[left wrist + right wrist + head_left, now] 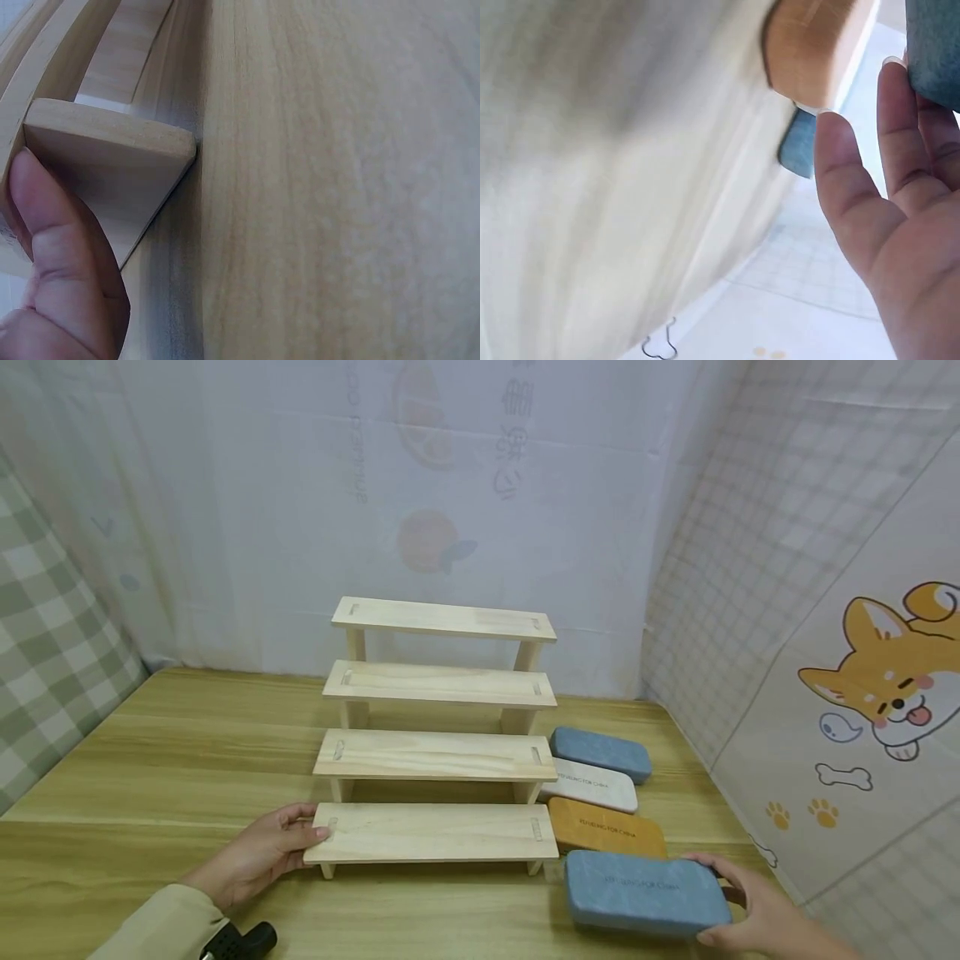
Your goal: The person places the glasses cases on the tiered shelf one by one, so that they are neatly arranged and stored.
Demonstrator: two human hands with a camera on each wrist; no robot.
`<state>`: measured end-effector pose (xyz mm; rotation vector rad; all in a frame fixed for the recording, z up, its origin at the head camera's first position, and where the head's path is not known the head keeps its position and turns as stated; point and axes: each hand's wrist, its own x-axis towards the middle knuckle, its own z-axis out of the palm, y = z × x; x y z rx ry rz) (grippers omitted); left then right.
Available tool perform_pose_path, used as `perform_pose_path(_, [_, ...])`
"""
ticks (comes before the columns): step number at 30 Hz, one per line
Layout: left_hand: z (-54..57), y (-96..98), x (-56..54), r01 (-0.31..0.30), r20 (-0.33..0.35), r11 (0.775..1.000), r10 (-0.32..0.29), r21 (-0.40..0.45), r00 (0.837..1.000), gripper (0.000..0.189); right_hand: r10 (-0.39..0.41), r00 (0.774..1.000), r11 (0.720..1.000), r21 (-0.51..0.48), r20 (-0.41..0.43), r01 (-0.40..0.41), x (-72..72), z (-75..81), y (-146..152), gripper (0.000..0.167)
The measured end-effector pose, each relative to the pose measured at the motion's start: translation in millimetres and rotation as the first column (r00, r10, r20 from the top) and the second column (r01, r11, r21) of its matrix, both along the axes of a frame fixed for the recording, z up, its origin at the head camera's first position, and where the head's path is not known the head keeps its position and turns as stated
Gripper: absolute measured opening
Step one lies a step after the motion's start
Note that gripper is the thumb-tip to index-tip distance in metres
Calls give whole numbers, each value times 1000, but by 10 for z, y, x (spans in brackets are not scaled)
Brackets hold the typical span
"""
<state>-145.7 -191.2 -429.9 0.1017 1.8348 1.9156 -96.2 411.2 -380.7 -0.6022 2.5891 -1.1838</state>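
Observation:
A pale wooden four-tier stand (431, 832) stands on the table, its steps rising toward the back. My left hand (258, 853) grips the left end of its lowest step, thumb on the board's edge. In the left wrist view, the thumb (64, 255) lies against the wood beside a support leg (112, 142). My right hand (757, 906) holds a blue glasses case (645, 889) by its right end, in front of the other cases and to the right of the stand. In the right wrist view only a corner of this blue case (936, 52) shows, at the fingers.
Right of the stand lie an orange case (611, 828), a white case (596, 787) and another blue case (603, 752), in a row running back. A curtain (247, 527) hangs behind the wooden table (97, 827); a dog-print cloth (825, 760) borders the right side.

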Motion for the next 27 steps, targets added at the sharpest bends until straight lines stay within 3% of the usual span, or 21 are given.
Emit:
perform_pose_path(6, [-2, 6, -3, 11, 3, 1000, -11, 13, 1000, 75, -76, 985, 997, 9, -156, 78, -20, 105, -9, 73])
perform_pose_path(10, [-10, 3, -6, 13, -1, 1000, -13, 25, 1000, 73, -130, 970, 989, 50, -204, 143, -75, 223, -64, 70])
perform_pose_path(20, [-5, 1, 8, -5, 6, 1000, 5, 22, 1000, 74, -122, 955, 992, -4, -272, 125, -379, 651, -278, 74])
perform_pose_path(27, [3, 20, 18, -23, 20, 1000, 22, 20, 1000, 72, -124, 964, 992, 3, -236, 128, -618, 942, -488, 76])
